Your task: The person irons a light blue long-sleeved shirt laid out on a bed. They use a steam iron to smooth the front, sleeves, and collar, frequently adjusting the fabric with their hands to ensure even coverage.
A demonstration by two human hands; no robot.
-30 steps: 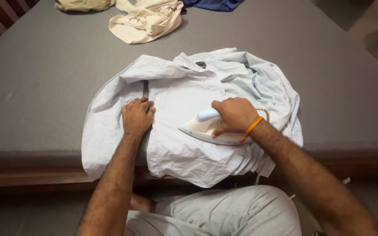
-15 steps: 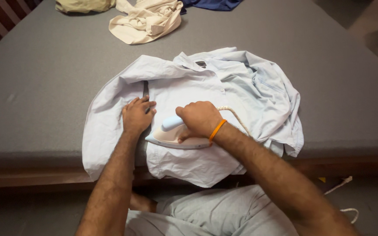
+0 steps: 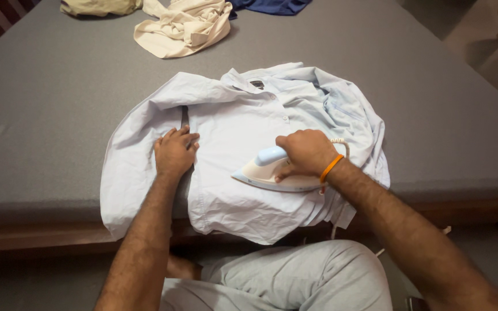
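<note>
A pale blue shirt point(image 3: 231, 121) lies spread on a grey padded surface point(image 3: 59, 103), its lower hem hanging over the near edge. My left hand point(image 3: 174, 152) presses flat on the shirt's left side, fingers together, holding nothing. My right hand point(image 3: 305, 152), an orange band at its wrist, grips the light blue handle of a white clothes iron point(image 3: 266, 173). The iron rests flat on the shirt's front with its tip pointing left. Its pale cord point(image 3: 341, 142) shows behind my right hand.
A crumpled cream garment point(image 3: 183, 26) lies at the far side, with a tan cloth point(image 3: 96, 7) and a dark blue cloth point(image 3: 269, 6) beside it. A wooden edge point(image 3: 41, 233) runs below the padding. My knees in light trousers point(image 3: 283, 279) are under the near edge.
The iron slid left toward my left hand, then back to the right across the shirt front. My left hand stayed pressed in place.
</note>
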